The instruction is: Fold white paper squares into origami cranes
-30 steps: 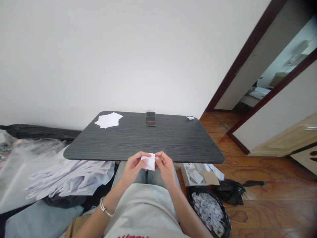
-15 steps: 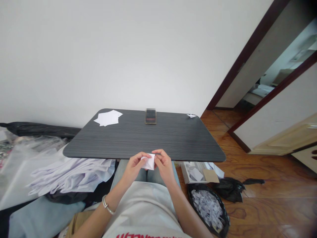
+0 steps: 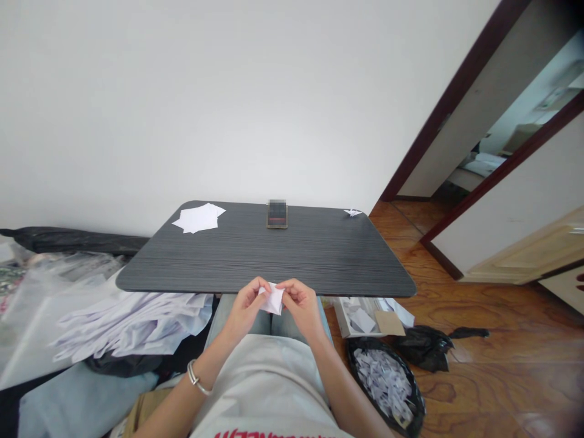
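A small folded square of white paper (image 3: 272, 300) is held up between both hands, just in front of the near edge of the dark table (image 3: 237, 255). My left hand (image 3: 249, 301) pinches its left side between thumb and fingers. On the right side, my right hand (image 3: 300, 302) grips the paper with thumb and index finger, the other fingers curled beneath. A stack of white paper sheets (image 3: 199, 218) lies fanned at the table's back left. At the back right sits a small folded paper crane (image 3: 352, 213).
A phone-like device (image 3: 277, 215) stands at the table's back middle. Right of my legs are a white box (image 3: 344, 322) with papers and a black bag (image 3: 415, 395) full of folded paper pieces. White cloth (image 3: 132, 322) is heaped on the left. The wall (image 3: 274, 103) rises behind the table.
My right hand's fingers have shifted left and down onto the paper's upper right corner, closing into a pinch. The paper has tilted slightly. The left hand stays nearly in place.
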{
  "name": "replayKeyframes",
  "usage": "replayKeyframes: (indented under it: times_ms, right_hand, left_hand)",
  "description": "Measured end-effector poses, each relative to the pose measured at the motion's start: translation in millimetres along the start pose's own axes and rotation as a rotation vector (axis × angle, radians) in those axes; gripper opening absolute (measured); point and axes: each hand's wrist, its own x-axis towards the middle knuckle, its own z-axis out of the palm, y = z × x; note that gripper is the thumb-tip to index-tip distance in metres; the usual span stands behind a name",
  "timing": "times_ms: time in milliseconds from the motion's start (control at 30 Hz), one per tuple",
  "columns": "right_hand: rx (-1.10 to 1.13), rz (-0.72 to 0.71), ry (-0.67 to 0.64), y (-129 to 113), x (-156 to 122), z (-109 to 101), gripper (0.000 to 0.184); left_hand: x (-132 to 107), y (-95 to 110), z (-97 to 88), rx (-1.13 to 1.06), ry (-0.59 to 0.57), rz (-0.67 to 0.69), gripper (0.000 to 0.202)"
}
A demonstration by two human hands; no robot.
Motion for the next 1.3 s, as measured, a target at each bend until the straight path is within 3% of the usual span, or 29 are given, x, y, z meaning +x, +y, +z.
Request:
replayKeyframes:
  times_ms: [467, 833, 1067, 1300]
  right_hand:
    - [-0.049, -0.157, 0.133, -5, -1, 2, 0.009]
    - [0.06, -0.095, 0.13, -10, -2, 1, 0.004]
    - [-0.001, -0.141, 0.163, -15, -5, 2, 0.008]
    - [-0.07, -0.176, 0.102, -14, -3, 2, 0.012]
  left_hand:
    - [-2, -2, 1.8, -0.008, -0.092, -0.05, 0.033]
    - [-5, -1, -1.6, 0.003, -0.142, 0.003, 0.031]
    - [-5, 0, -0.8, 0.02, -0.146, -0.009, 0.03]
    - [-5, 0, -2.8, 0.099, -0.129, 0.027, 0.032]
